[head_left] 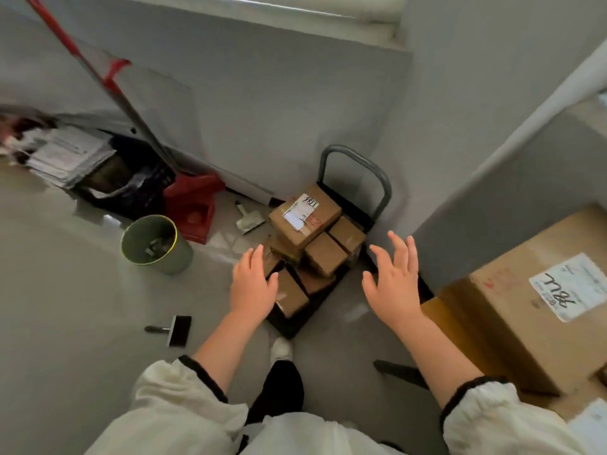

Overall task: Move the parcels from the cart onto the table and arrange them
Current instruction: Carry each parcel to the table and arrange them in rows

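Observation:
A black flat cart (297,325) with a grey loop handle (358,165) stands on the floor by the wall. Several brown cardboard parcels are piled on it; the top parcel (303,213) carries a white label with handwriting, and a smaller parcel (325,252) lies beside it. My left hand (251,284) hovers over the pile's near left side, fingers straight and holding nothing. My right hand (392,279) is spread open in the air to the right of the cart. On the table at the right sits a large labelled box (525,300).
A green bin (154,244) stands left of the cart, with a red dustpan and broom (193,205) and a black bag of papers (131,178) behind it. A black brush (174,330) lies on the floor. A grey wall corner (492,205) rises right of the cart.

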Demonstrator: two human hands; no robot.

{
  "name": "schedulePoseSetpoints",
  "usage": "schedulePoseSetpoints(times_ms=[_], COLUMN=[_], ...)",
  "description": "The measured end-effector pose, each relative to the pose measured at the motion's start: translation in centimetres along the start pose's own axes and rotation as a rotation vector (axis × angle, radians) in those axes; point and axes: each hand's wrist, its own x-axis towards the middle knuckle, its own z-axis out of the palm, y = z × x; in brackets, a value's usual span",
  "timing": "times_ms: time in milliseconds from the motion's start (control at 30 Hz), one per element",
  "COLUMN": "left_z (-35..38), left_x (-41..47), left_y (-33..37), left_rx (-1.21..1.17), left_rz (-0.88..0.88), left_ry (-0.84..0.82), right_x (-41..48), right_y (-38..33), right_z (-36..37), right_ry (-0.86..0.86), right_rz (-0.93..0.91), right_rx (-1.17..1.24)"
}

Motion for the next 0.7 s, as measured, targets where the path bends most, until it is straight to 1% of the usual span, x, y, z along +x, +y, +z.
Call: schedulePoseSetpoints(times_ms=[167, 333, 400, 500, 567, 633, 700], left_z=[0.2, 2.9, 4.5, 7.7, 9.8, 11.9, 14.1], left_x=[6.5, 13.4, 15.9, 19.6, 22.2, 24.8, 27.1], left_y=[-2.5, -3.4, -3.4, -3.5, -3.6, -3.7, -3.7], left_rx=[-0.028, -0.04, -0.045, -0.064, -0.119, -0.205, -0.339], left_rz=[-0.042, -0.095, -0.119, -0.145, -0.181, -0.238, -0.346], left_ry=[-0.034, -0.09, -0.136, -0.261, -0.315, -0.311, -0.287], right_x=[6.4, 14.1, 17.8, 23.7, 27.1, 30.1, 32.8], right_y=[-1.6, -0.1, 1.1, 3.0, 4.4, 5.9, 7.2], right_z=[3.8, 7.4, 9.0, 12.0, 14.2, 16.6, 18.8], right_ry=[-0.091, -0.243, -0.299, -0.422, -0.534, -0.632, -0.673], right_rz=[0.032, 0.064, 0.067, 0.101, 0.125, 0.124, 0.141], right_rx=[0.029, 0.006, 0.001, 0.005, 0.025, 0.024, 0.025])
